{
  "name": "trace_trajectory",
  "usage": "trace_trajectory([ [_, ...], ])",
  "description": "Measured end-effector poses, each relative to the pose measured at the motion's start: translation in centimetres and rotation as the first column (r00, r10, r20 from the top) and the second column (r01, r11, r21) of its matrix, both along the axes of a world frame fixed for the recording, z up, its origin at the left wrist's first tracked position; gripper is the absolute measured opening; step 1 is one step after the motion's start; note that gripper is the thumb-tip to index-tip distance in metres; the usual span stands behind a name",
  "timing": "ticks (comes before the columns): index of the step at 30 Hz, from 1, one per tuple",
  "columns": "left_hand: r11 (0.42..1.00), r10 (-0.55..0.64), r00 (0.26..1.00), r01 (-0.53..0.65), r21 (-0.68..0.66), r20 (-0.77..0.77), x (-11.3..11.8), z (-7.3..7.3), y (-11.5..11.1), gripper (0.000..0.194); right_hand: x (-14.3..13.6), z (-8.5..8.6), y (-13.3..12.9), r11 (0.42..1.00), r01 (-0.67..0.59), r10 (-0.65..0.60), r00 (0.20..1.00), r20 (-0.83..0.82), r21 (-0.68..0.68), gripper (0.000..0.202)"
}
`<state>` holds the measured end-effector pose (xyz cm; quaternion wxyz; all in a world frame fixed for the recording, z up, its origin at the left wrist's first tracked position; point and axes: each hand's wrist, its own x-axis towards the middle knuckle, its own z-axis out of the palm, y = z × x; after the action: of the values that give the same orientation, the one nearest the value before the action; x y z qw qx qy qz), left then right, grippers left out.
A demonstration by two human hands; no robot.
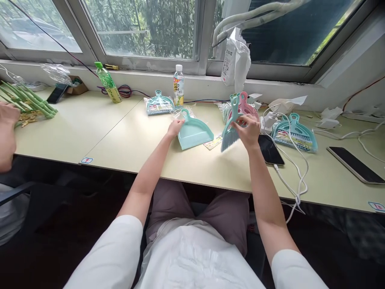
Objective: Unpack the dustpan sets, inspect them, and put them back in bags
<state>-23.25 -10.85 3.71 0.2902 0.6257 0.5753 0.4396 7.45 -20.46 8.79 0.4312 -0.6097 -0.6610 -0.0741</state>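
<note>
A mint-green dustpan (195, 133) lies on the table in front of me, and my left hand (175, 127) grips its left edge near the handle. In my right hand (249, 129) is a small mint-green hand brush (231, 134), held tilted with its grey-blue bristles pointing down to the left. Between the two lies a printed card (214, 142), partly under the dustpan. Just behind the brush stands a bunch of pink and green dustpan sets (247, 105), partly hidden by my right hand. Crumpled clear plastic shows behind the dustpan.
Wrapped dustpan sets stand at the back (159, 103) and at the right (294, 134). A drink bottle (178, 86) and a green bottle (108, 83) stand near the window. Phones (270, 149) and white cables (296, 176) lie to the right. At far left, another person's hand (8, 124) touches green stalks (33, 100).
</note>
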Motion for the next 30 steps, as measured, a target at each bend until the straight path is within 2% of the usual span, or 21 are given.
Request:
trace_trajectory([
  [2,1.000,-0.024,0.968,0.023,-0.007,-0.248,0.3,0.0,-0.5,0.037,0.1,-0.3,-0.1,0.978,0.000,0.024,0.994,0.108,-0.211,0.031],
  [4,1.000,0.000,0.892,0.011,0.021,-0.452,0.4,0.1,-1.0,0.037,-0.4,-1.0,-0.2,0.922,0.055,0.028,0.978,0.207,-0.383,0.030],
  [8,0.995,0.093,0.768,-0.056,0.078,-0.634,0.6,0.6,-1.9,0.032,-1.7,-2.8,0.1,0.826,0.169,0.048,0.929,0.367,-0.538,0.028],
  [12,0.993,0.116,0.688,-0.054,0.109,-0.716,1.0,0.9,-2.7,0.037,-1.7,-3.8,0.7,0.819,0.205,0.030,0.917,0.397,-0.537,0.031],
  [18,0.985,0.163,0.624,-0.056,0.164,-0.765,1.6,1.1,-3.1,0.038,-0.6,-4.2,1.2,0.832,0.201,0.000,0.932,0.363,-0.517,0.033],
  [23,0.984,0.168,0.624,-0.055,0.171,-0.764,1.8,1.0,-3.0,0.037,-0.7,-4.5,1.2,0.846,0.217,0.021,0.899,0.437,-0.488,0.033],
  [27,0.992,0.125,0.642,-0.055,0.117,-0.756,1.6,0.8,-2.7,0.031,-0.9,-4.8,1.2,0.854,0.191,0.039,0.904,0.426,-0.484,0.028],
  [30,0.997,0.082,0.649,-0.044,0.071,-0.756,1.3,0.6,-2.4,0.024,-0.8,-4.5,1.3,0.881,0.184,0.006,0.917,0.400,-0.435,0.024],
])
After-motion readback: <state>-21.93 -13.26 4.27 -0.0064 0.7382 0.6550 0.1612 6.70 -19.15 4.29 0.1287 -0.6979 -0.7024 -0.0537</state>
